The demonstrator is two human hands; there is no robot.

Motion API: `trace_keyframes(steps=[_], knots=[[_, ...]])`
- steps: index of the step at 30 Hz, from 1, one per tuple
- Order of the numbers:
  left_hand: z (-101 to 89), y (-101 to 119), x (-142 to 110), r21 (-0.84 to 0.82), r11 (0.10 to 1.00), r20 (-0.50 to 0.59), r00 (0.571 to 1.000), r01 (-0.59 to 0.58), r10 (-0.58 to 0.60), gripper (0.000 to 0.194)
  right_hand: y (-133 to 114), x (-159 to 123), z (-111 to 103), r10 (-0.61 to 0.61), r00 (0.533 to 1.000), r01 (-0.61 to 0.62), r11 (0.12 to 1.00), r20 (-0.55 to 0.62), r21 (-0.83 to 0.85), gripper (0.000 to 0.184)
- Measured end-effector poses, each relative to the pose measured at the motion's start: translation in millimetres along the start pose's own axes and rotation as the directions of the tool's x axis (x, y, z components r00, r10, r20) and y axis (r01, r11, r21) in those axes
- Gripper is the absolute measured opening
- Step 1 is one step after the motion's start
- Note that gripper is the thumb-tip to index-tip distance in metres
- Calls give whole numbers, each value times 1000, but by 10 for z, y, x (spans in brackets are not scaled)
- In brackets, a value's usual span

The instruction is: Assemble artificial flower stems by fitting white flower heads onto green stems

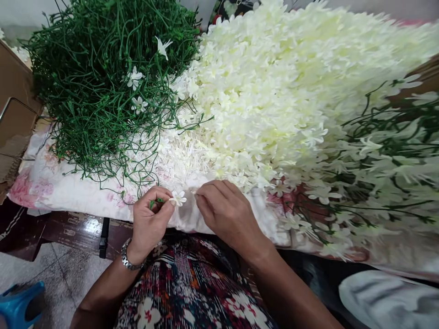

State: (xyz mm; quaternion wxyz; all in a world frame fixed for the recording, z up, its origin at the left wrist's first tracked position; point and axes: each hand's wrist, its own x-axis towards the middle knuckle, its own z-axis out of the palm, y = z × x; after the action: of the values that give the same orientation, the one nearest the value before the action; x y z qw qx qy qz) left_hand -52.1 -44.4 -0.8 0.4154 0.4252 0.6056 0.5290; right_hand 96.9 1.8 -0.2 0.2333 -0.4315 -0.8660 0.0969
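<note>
L hand [151, 221] pinching white flower [178, 198] btwn thumb & finger, green bit [152, 204] inside grip. R hand [228, 210] near flower, fingertips tight on tiny pale bit [194, 193], can't tell what. Flower above floral cloth [85, 195]; green stem pile [103, 77] beyond L hand, white blossom heap [267, 91] beyond R.

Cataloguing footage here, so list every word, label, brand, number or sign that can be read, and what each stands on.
No word, label, brand, number or sign can be read.
Cardboard box: no lettering made out on the visible part.
Black buckle and metal wristband: too small to tell whether they are marked.
White flower in the left hand: no lettering.
</note>
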Motion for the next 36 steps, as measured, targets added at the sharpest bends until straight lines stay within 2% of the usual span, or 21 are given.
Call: trace_keyframes(steps=[3, 6, 10, 17, 24, 27, 30, 32, 36], knots=[[23, 0, -15, 41, 998, -5, 999, -53, 53, 11, -43, -42, -127, 55, 998, -44, 959, -32, 280, 7], [64, 10, -45, 102, 985, 3, 990, -140, 140, 10, -130, -61, -210, 64, 998, -65, 912, 17, 405, 7], [116, 33, -89, 187, 947, 31, 965, -261, 260, 8, -202, -59, -179, 62, 998, -49, 923, -22, 383, 9], [140, 29, -113, 332, 835, 111, 897, -439, 428, 13, -167, -64, -121, 62, 997, -42, 946, -52, 321, 10], [117, -51, -136, 428, 674, 232, 794, -603, 563, 20, -160, -103, -89, 82, 995, -59, 947, -60, 317, 10], [102, -59, -137, 411, 685, 236, 796, -602, 557, 19, -159, -121, -82, 84, 994, -56, 945, -72, 322, 9], [94, -46, -127, 339, 767, 216, 839, -544, 499, 16, -165, -134, -85, 69, 994, -40, 952, -85, 304, 8], [93, -42, -118, 316, 791, 210, 851, -524, 481, 15, -174, -140, -91, 56, 995, -30, 960, -85, 280, 9], [94, -59, -118, 381, 713, 240, 808, -588, 538, 17, -187, -148, -99, 49, 995, -28, 968, -81, 248, 12]])
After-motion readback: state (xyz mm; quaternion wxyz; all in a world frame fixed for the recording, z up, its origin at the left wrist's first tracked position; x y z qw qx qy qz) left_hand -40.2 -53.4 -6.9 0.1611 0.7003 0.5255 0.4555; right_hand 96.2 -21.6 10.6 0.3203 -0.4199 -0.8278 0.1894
